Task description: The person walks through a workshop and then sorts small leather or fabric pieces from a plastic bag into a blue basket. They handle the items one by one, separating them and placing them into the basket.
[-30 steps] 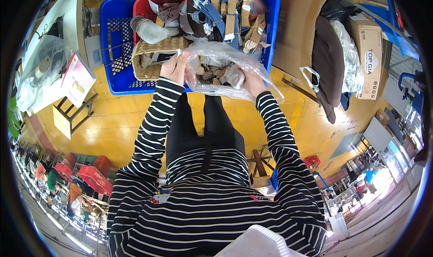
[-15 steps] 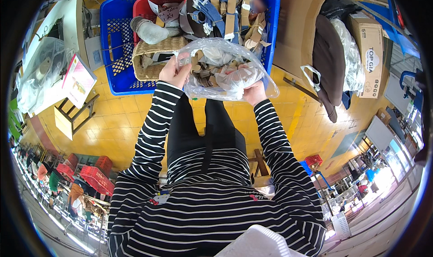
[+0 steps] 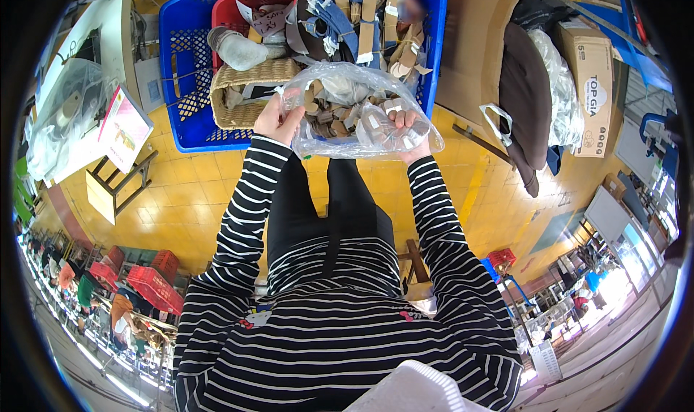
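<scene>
I can see the left hand (image 3: 280, 119) pinching one side of a clear plastic bag (image 3: 336, 149) of brown pieces (image 3: 337, 128) by the blue basket (image 3: 434, 43); the right hand (image 3: 409, 131) clutches the other.

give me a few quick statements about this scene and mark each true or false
1. The left hand holds the left edge of a clear plastic bag. True.
2. The woven basket is to the right of the bag. False: the basket is to the left of it.
3. The bag contains small brown pieces. True.
4. The right hand is away from the bag. False: the right hand is at the bag's right side, holding a plastic-wrapped bundle.
5. The large crate is green. False: the crate is blue.
6. A cardboard box stands to the right of that crate. True.
</scene>
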Demonstrator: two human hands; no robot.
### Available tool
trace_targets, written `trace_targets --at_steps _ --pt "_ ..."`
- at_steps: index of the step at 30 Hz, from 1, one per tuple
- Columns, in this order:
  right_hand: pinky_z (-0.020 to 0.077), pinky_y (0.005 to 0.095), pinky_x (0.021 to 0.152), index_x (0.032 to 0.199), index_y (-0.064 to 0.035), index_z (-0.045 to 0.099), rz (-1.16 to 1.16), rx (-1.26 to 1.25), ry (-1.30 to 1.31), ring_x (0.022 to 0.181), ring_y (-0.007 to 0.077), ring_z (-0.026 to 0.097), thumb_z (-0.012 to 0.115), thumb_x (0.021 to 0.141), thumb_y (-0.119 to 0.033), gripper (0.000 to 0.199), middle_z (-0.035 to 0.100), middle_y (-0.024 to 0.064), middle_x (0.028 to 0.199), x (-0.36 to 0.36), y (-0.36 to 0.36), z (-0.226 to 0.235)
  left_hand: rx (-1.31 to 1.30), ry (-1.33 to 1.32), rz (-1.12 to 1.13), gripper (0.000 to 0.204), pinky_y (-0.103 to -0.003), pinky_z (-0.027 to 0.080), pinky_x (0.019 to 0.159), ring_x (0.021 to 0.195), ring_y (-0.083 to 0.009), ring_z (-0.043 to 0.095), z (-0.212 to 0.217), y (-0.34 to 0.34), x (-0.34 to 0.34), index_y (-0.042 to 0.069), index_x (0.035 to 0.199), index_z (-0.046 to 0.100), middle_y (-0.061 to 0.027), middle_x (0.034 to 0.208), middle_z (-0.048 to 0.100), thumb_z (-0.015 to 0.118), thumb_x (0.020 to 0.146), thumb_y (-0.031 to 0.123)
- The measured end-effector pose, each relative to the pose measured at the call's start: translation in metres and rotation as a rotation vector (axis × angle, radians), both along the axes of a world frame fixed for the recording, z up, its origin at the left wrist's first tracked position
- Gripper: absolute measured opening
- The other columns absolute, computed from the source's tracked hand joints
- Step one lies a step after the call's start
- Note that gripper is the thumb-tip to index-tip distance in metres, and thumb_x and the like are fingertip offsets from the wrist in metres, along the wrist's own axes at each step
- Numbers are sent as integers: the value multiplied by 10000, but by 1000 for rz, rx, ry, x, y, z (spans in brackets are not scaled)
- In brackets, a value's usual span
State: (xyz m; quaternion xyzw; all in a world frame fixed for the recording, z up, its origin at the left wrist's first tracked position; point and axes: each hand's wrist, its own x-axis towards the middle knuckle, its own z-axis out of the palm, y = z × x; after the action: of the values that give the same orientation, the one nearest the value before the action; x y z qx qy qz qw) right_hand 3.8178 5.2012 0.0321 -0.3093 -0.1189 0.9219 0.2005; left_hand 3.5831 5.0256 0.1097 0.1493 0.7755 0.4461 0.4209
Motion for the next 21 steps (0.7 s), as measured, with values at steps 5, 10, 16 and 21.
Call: trace_targets --at_steps 5,10,16,21 --pt "324 415 1038 621 -98 488 6 66 91 819 237 462 552 810 -143 204 482 67 636 -2 1 4 8 47 34 235 -206 399 505 542 -37 464 -2 1 4 15 1072 558 24 689 535 638 880 126" --pt "299 422 1072 568 -122 480 16 214 164 778 225 478 544 807 -120 248 501 51 573 -6 0 4 -26 108 -23 224 -203 364 509 548 -37 420 -18 -6 4 27 819 485 21 685 500 672 868 141" --pt "366 405 998 604 -120 480 31 221 163 791 221 492 554 816 -130 225 506 40 605 -9 1 4 79 151 95 313 -255 452 585 624 -109 511 -21 -2 10 16 858 496 -28 709 510 719 822 233" --pt "449 354 846 909 -112 523 83 56 -288 853 184 527 475 912 -165 72 549 13 857 -15 -1 16 38 136 188 286 -220 453 556 621 -73 498 -20 -5 17 27 1041 442 -33 862 547 655 852 55"
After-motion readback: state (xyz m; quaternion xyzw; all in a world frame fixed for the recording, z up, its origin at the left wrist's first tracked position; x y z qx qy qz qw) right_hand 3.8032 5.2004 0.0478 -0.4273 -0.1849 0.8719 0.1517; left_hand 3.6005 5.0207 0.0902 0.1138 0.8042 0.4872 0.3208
